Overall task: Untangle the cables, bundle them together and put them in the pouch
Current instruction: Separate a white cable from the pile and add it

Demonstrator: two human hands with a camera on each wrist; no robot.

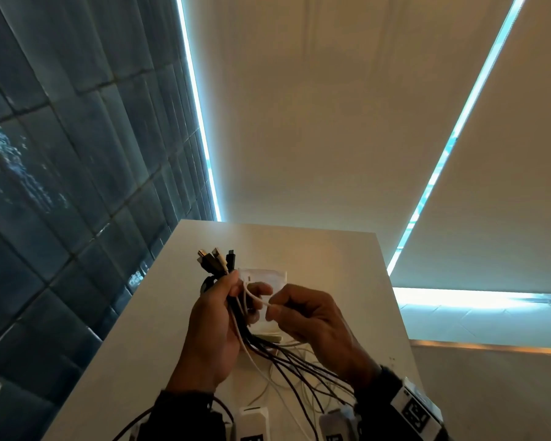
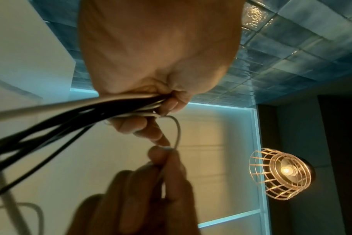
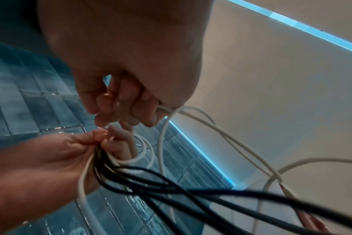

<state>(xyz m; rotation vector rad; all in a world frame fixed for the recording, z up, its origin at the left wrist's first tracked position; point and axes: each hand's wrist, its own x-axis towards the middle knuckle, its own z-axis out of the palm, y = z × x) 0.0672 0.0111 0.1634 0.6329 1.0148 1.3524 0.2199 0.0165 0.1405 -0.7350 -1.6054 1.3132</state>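
Above the white tabletop [image 1: 347, 281], the left hand [image 1: 215, 329] grips a bundle of black and white cables [image 1: 217, 265], plugs pointing up. The right hand [image 1: 312, 319] pinches a loop of one white cable [image 1: 252, 297] just beside it. The clear pouch [image 1: 268, 276] lies on the tabletop behind both hands.

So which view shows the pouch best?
The head view: the clear pouch lies on the white table, partly hidden behind both hands. Both wrist views show only hands and cables, no pouch.
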